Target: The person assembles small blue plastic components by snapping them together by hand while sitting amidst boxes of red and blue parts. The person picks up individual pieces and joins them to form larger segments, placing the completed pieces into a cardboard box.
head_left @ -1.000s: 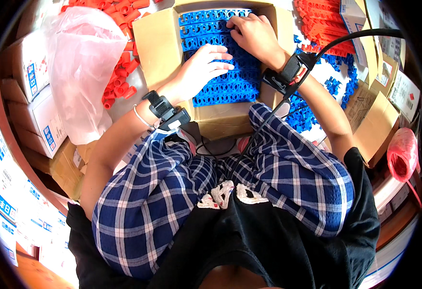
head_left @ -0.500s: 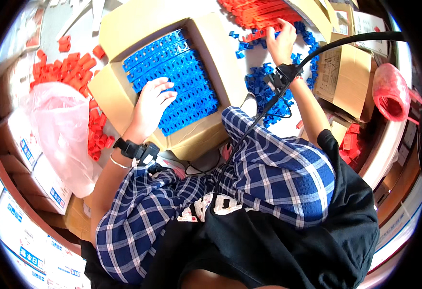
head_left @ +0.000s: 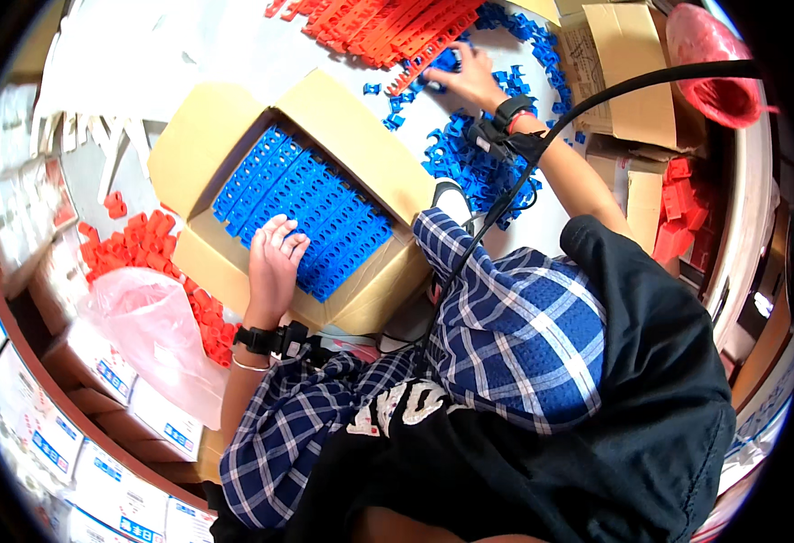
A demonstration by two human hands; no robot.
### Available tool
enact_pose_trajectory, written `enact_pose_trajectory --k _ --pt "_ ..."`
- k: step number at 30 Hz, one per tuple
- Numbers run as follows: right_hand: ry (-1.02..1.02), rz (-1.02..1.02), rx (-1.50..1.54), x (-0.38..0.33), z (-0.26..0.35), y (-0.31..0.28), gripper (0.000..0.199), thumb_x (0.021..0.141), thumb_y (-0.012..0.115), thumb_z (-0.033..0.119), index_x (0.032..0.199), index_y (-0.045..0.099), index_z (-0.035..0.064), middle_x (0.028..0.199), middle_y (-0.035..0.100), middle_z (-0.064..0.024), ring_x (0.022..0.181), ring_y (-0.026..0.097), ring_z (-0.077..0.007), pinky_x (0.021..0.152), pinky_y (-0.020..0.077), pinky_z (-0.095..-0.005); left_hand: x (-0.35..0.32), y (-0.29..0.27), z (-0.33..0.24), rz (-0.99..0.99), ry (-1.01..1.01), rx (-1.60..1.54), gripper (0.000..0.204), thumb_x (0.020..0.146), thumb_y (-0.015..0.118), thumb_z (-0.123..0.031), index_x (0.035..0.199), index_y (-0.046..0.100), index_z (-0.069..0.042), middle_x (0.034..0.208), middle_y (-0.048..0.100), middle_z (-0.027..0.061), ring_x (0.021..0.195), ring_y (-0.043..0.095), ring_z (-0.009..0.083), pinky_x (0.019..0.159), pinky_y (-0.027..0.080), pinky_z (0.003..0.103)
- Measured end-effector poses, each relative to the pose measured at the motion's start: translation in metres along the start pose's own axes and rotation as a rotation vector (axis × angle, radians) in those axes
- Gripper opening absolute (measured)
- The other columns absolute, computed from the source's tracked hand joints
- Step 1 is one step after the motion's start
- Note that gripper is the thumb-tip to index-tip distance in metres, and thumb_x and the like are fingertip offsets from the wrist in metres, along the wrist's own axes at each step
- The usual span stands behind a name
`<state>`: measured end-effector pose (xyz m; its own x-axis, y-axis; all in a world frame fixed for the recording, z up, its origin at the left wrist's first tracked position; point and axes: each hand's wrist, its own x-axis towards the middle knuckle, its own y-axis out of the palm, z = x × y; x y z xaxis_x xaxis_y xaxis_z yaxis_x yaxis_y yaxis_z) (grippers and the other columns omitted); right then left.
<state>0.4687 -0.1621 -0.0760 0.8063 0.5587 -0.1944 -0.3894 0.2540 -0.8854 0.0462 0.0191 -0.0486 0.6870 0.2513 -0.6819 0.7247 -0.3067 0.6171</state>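
My left hand (head_left: 275, 267) rests at the near left side of the blue perforated strips (head_left: 311, 213), its fingers slightly bent and apart, holding nothing. The strips lie side by side in rows inside an open cardboard box (head_left: 347, 122) in front of me. My right hand (head_left: 471, 80) reaches out to the far right. Its thumb and forefinger are around a few blue clips (head_left: 444, 61), beside the near end of the red strips (head_left: 361, 27); the other fingers are partly hidden. More loose blue clips (head_left: 465, 163) lie in a heap below this hand.
Red short tubes (head_left: 139, 244) lie left of the box, beside a pink plastic bag (head_left: 157, 317). A black cable (head_left: 614, 89) crosses over my right arm. At right stand a cardboard carton (head_left: 628, 68), a red plastic roll (head_left: 709, 68) and red pieces (head_left: 678, 208).
The view has shifted and turned. My right hand has moved from the red strips to the blue clips beside them. My left hand stays at the blue strips in the box.
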Motion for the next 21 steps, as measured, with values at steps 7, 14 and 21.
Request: enact_pose_trajectory --k 7,14,21 --pt "-0.243 -0.14 -0.082 -0.034 0.035 0.036 0.106 0.058 0.076 0.064 0.131 0.042 -0.0047 0.134 0.042 -0.024 0.126 0.036 -0.0395 0.107 0.0327 -0.0453 0.0 -0.001 0.002 0.014 0.022 0.031 0.039 0.102 0.032 -0.039 0.12 0.049 -0.009 0.112 0.056 0.0048 0.099 0.055 0.019 0.097 0.043 0.039" --pt "-0.18 -0.063 -0.104 -0.052 0.063 0.034 0.094 0.064 0.076 0.056 0.131 0.043 -0.0006 0.119 0.048 -0.0208 0.11 0.047 -0.0373 0.093 0.0431 -0.0454 -0.003 -0.001 0.001 0.02 0.028 0.025 0.038 0.102 0.031 -0.039 0.118 0.05 -0.01 0.111 0.056 0.0039 0.098 0.054 0.018 0.097 0.043 0.04" --pt "-0.258 -0.03 -0.094 -0.071 0.07 0.034 0.081 0.07 0.073 0.052 0.13 0.046 0.0048 0.115 0.049 -0.0204 0.107 0.048 -0.037 0.088 0.0456 -0.0443 -0.003 0.0 -0.001 0.018 0.014 0.003 0.037 0.102 0.032 -0.038 0.118 0.05 -0.01 0.109 0.055 0.0031 0.097 0.053 0.0175 0.097 0.042 0.039"
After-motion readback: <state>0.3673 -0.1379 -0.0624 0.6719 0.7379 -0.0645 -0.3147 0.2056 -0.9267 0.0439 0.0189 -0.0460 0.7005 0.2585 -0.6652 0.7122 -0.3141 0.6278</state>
